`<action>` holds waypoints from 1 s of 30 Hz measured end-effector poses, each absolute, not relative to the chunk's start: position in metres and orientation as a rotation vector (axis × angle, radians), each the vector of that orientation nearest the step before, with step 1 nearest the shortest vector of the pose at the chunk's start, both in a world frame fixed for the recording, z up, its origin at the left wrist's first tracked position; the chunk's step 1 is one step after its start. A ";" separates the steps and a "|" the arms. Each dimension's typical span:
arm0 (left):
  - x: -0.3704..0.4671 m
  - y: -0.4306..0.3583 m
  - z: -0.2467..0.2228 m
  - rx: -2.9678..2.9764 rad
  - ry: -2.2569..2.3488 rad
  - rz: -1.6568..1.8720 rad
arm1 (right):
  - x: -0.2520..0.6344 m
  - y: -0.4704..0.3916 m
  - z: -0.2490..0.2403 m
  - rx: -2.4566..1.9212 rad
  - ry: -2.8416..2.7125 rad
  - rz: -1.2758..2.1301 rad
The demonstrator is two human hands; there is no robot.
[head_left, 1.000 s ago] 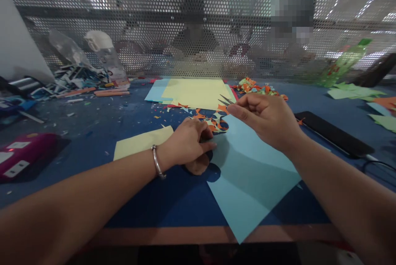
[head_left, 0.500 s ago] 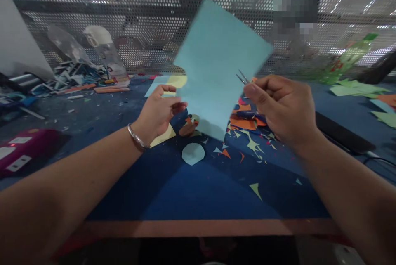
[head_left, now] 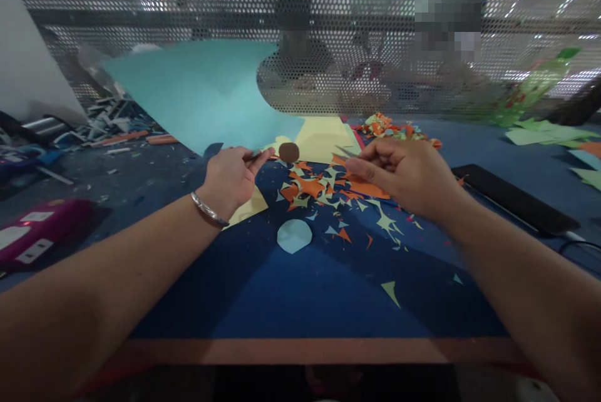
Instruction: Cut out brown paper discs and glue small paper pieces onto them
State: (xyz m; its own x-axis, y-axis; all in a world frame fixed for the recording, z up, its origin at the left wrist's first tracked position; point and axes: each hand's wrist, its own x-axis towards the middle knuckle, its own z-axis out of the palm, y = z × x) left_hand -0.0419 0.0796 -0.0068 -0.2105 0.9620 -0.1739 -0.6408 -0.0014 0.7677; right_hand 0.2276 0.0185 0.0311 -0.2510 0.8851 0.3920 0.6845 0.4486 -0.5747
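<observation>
My left hand [head_left: 232,180], with a silver bangle at the wrist, pinches a lower corner of a large light blue sheet [head_left: 192,92]. The sheet is raised and tilts away to the upper left, with a curved bite in its right edge. Closed around metal tweezers [head_left: 346,151], my right hand [head_left: 399,170] is apart from the sheet, their tips pointing left. Between and below the hands, a small light blue rounded paper piece [head_left: 294,236] lies on the blue table. A brown disc [head_left: 288,152] is just right of my left fingertips.
Orange and pale green scraps [head_left: 310,186] lie mid-table, before a yellow sheet [head_left: 323,139]. A black power bank [head_left: 514,198] and green bottle [head_left: 535,86] are right; a magenta device [head_left: 42,226] is left. People show behind the perforated screen [head_left: 225,64].
The blue sheet has swung left and tilted over, with my left fingers now closed on its corner. My right hand has moved slightly left and down, away from it. The scraps behind are uncovered.
</observation>
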 end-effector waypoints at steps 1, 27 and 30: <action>-0.041 0.079 -0.006 0.486 0.915 1.588 | 0.227 0.020 0.029 -1.326 -2.080 0.403; -0.032 0.067 -0.017 1.307 1.175 1.421 | 0.213 0.014 0.024 -1.444 -2.469 0.361; -0.032 0.074 -0.014 1.422 1.148 1.374 | 0.214 0.014 0.023 -1.431 -2.452 0.353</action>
State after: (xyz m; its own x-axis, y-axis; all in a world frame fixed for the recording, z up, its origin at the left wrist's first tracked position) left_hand -0.0321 0.0737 -0.0138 -0.0155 0.9706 0.2404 0.0638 -0.2389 0.9689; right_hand 0.2142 0.0140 0.0230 -0.4703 0.8748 0.1164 0.8065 0.4796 -0.3458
